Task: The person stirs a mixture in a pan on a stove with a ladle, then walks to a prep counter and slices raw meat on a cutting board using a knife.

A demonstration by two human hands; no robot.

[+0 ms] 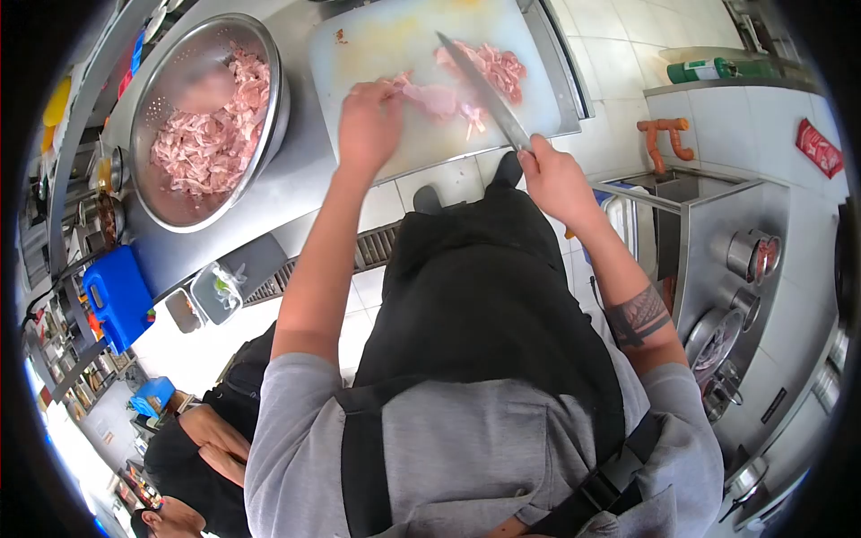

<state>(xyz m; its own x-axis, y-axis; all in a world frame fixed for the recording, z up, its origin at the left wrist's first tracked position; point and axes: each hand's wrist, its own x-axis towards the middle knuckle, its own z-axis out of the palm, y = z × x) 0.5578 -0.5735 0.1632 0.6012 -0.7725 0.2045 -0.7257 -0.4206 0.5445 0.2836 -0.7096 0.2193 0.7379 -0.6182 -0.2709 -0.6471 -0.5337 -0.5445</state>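
Note:
My right hand (549, 175) is wrapped round the handle of a long knife (489, 97), whose blade points up and left over the white cutting board (359, 49). My left hand (369, 125) has its fingers bent down at the left end of a pale raw meat piece (430, 99) and pinches it. Right of that piece, partly behind the blade, lies a heap of cut pink meat (502, 70). A small bit with white ends (473, 117) sits beside the knife. At the left, a large steel colander (269, 134) holds many meat strips (202, 152).
Steel counter (300, 108) runs under the board and colander. Below left are a blue container (118, 296) and a grey tub (215, 294). A co-worker (193, 457) with folded arms is at lower left. Steel pots (752, 254) stand at the right, near an orange pipe (664, 134).

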